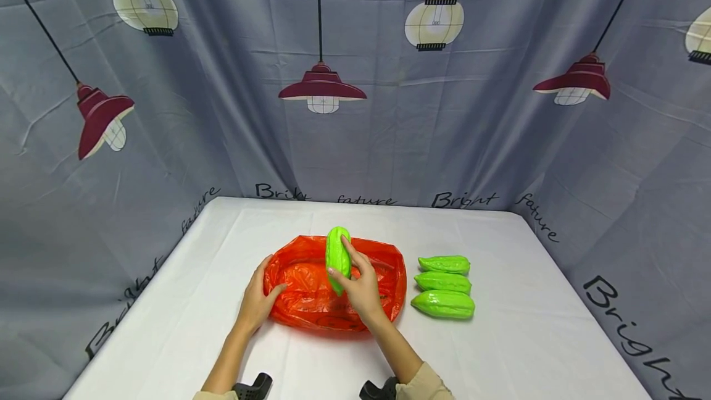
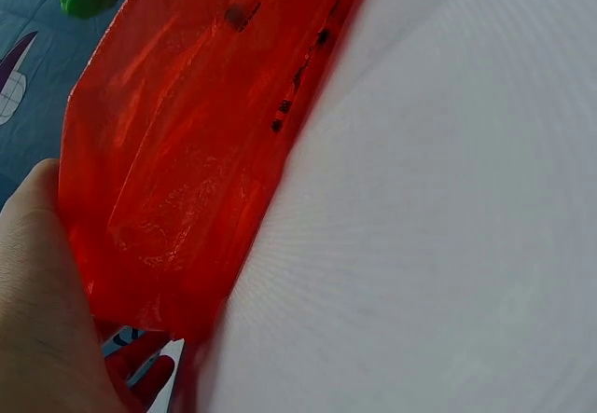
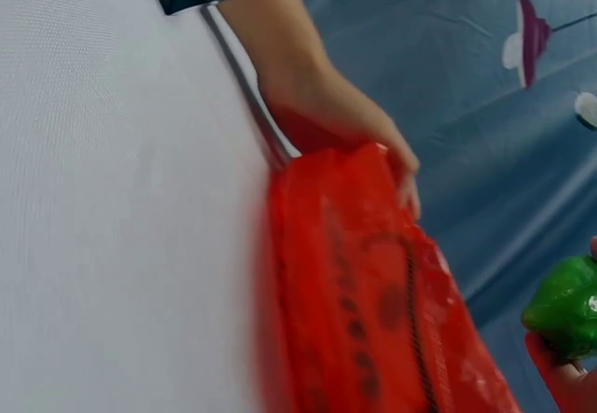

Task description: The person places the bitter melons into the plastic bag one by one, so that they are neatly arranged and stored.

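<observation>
At the frame's lower centre, a red bag [image 1: 302, 312] is gripped at its left rim by the fingers of the left hand [image 1: 258, 299], a green vegetable [image 1: 336, 253] is pinched over it by the right hand [image 1: 363, 292], and three matching vegetables [image 1: 443, 283] are lined up rightward on the counter [image 1: 528, 332].

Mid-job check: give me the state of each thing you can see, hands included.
Red bag: on the table, mouth spread open; contents unclear.
Held green vegetable: off the table, over the bag's mouth; tilt unclear.
Three green vegetables: lying on their sides in a row, right of the bag, unheld.
Left hand: gripping the bag's rim.
Right hand: pinching the held vegetable.
Curtain: hanging behind the table.
</observation>
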Motion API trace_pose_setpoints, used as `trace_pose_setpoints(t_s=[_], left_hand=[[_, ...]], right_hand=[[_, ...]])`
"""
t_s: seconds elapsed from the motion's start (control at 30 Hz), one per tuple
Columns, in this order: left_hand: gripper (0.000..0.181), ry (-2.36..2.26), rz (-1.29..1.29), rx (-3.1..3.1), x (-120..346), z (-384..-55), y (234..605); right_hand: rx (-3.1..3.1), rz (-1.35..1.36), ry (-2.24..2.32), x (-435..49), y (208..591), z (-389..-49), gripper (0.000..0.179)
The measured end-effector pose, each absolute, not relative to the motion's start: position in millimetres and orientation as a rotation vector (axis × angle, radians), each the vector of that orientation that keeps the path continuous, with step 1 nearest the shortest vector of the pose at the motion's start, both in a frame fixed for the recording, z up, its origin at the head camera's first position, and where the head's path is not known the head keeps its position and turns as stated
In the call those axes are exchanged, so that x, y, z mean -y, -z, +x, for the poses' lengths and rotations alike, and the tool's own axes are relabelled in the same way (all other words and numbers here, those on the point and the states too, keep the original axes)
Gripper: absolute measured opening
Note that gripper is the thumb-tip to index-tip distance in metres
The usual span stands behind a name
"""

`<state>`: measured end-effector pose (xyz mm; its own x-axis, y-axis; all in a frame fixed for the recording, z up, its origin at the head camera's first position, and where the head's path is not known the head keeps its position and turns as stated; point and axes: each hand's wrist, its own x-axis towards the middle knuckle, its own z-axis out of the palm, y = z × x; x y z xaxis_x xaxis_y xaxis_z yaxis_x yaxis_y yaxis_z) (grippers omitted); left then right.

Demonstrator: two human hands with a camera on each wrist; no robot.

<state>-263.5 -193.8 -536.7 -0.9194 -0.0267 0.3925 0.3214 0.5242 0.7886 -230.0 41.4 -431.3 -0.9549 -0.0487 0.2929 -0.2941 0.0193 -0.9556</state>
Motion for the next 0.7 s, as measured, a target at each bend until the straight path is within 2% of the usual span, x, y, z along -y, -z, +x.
trace_pose_setpoints(t_s=[0.43, 0.7], left_hand=[[0.070, 1.355, -0.286, 2.382, 194, -265, 536], [0.070, 1.389, -0.303, 2.374, 193, -262, 534]], right_hand=[[2.174, 0.344, -1.921, -4, 449, -233, 0.062], [2.217, 0.268, -1.954, 9, 491, -255, 0.065]])
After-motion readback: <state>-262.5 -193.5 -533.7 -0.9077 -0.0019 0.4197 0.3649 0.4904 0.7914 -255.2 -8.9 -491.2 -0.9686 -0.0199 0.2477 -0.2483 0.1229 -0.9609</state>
